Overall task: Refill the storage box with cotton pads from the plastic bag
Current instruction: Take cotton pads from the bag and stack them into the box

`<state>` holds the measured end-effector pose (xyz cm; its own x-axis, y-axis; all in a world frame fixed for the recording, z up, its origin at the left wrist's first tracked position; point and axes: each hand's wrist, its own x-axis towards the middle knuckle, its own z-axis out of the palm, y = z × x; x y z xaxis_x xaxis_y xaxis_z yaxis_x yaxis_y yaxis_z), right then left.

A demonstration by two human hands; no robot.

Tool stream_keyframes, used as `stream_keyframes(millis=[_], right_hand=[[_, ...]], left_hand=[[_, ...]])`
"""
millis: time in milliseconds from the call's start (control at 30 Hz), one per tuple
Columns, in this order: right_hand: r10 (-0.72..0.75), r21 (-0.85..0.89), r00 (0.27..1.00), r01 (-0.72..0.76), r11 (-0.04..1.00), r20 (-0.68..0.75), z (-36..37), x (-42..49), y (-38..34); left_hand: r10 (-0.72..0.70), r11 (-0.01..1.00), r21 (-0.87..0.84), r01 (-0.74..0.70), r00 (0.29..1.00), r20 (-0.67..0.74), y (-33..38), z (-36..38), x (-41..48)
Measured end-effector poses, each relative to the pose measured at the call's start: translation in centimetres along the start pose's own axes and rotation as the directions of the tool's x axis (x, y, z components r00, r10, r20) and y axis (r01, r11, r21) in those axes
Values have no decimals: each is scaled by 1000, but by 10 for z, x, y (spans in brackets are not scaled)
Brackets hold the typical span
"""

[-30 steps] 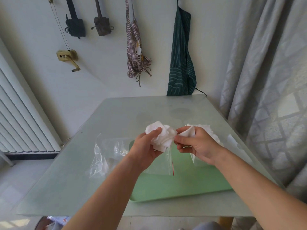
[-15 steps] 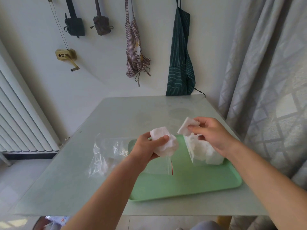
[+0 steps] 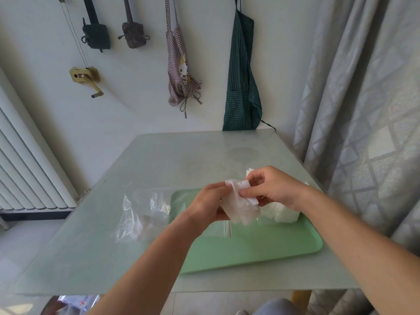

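Note:
My left hand [image 3: 208, 202] grips a bunch of white cotton pads [image 3: 239, 211] above the green tray [image 3: 261, 251]. My right hand [image 3: 272, 188] pinches the top pad [image 3: 246, 189] of that bunch between thumb and fingers. The clear storage box [image 3: 284, 213], holding white pads, stands on the tray's right side, mostly hidden behind my right hand. The clear plastic bag [image 3: 145, 212] lies to the left, partly on the tray, with its red-lined opening near the tray's middle and a few pads inside.
The glass table [image 3: 181, 160] stands against a white wall with aprons hanging on it. A grey curtain [image 3: 363, 110] falls along the right side, a radiator [image 3: 27, 160] stands at the left. The table's front edge is near my body.
My right hand came back from above the storage box, where it held a single pad, to the bunch in my left hand and now pinches another pad there.

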<state>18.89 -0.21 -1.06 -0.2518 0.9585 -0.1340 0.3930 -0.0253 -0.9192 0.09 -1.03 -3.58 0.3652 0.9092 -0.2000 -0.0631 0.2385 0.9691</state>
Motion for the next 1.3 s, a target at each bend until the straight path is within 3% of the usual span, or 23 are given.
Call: stream_keyframes(millis=[133, 233, 333, 533, 733, 867, 1067, 1300], right_hand=[[-50, -132, 998, 43, 990, -47, -1, 0, 6], [-106, -28, 993, 107, 994, 50, -4, -2, 12], [-174, 16, 984, 174, 985, 37, -7, -1, 17], [-216, 241, 973, 228, 943, -76, -6, 0, 26], [-193, 530, 970, 243, 812, -148, -1, -3, 26], [-154, 626, 976, 218, 749, -156, -1, -1, 29], [-120, 704, 973, 227, 673, -199, 0, 0, 32], [-96, 771, 969, 239, 591, -227, 2, 4, 31]], left_hand=[[-98, 989, -100, 108, 990, 101, 1, -2, 2], [-47, 997, -54, 64, 964, 263, 1, -7, -2], [2, 994, -105, 32, 951, 309, -2, -11, -3], [17, 953, -299, 53, 974, 224, -8, -8, -5], [13, 895, -443, 60, 987, 160, -14, 2, -3], [-15, 860, -503, 92, 988, 155, -15, 6, -2], [-62, 879, -470, 79, 997, 51, -13, 8, 1], [-35, 958, -287, 14, 997, -68, -19, 13, 5]])
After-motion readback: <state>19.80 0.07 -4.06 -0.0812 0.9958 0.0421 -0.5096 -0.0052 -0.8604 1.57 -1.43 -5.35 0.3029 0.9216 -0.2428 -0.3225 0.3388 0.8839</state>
